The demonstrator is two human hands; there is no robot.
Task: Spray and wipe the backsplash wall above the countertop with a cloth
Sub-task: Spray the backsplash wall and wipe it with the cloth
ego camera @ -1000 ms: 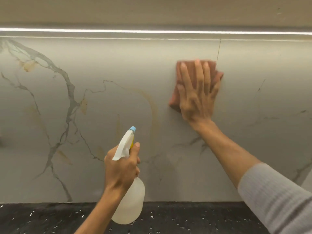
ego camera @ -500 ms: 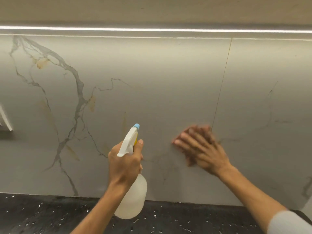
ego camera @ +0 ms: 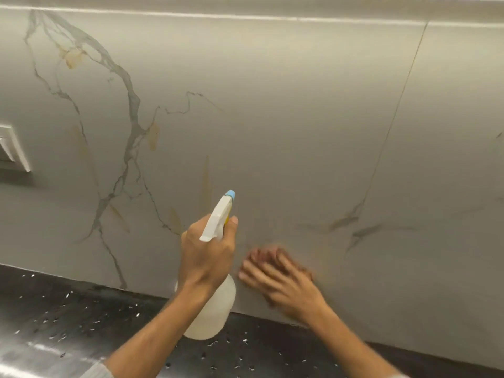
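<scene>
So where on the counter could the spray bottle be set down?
The dark countertop lies bare left of the left hand's forearm, below the wall switch. It is crowded around the spray bottle, close beside the right hand.

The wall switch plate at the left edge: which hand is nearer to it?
Left. The left hand, gripping the spray bottle, is right of the switch plate and lower; the right hand presses the backsplash farther right.

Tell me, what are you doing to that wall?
A person is cleaning the backsplash wall. The right hand presses a reddish cloth flat against it, low down near the dark countertop; that hand looks blurred. The left hand holds a spray bottle upright, nozzle toward the wall.
</scene>
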